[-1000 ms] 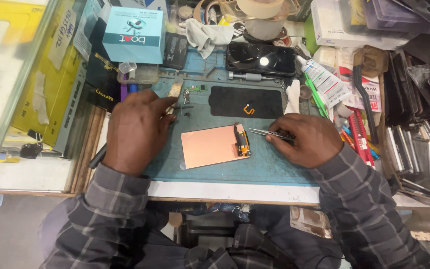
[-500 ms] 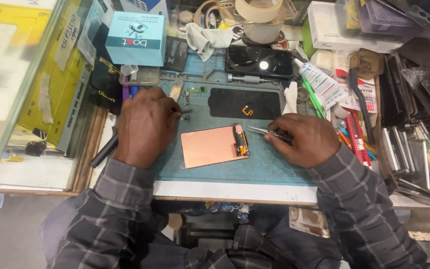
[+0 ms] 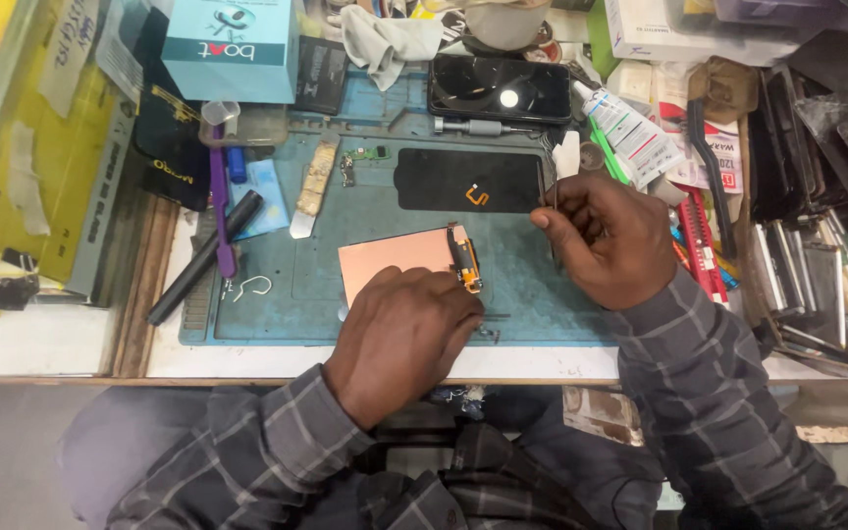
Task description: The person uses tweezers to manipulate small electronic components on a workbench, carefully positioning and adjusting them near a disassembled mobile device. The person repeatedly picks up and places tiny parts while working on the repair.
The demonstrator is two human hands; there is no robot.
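A copper-backed display panel lies on the blue work mat, with an orange flex connector along its right edge. My left hand lies over the panel's lower right corner, fingers curled down on it beside the connector. Held further right, my right hand pinches thin metal tweezers that point up. The tweezers stand at the right end of a black glass panel, which carries a small orange flex. My hand hides the lower part of the tweezers.
A black phone and a screwdriver lie at the mat's far edge. A light blue box, a purple tool, a black pen and a metal spatula sit at left. Tubes, brushes and stacked screens crowd the right.
My left hand moved from the mat's left side onto the copper panel's lower right corner. My right hand lifted the tweezers off the connector and up beside the black glass panel.
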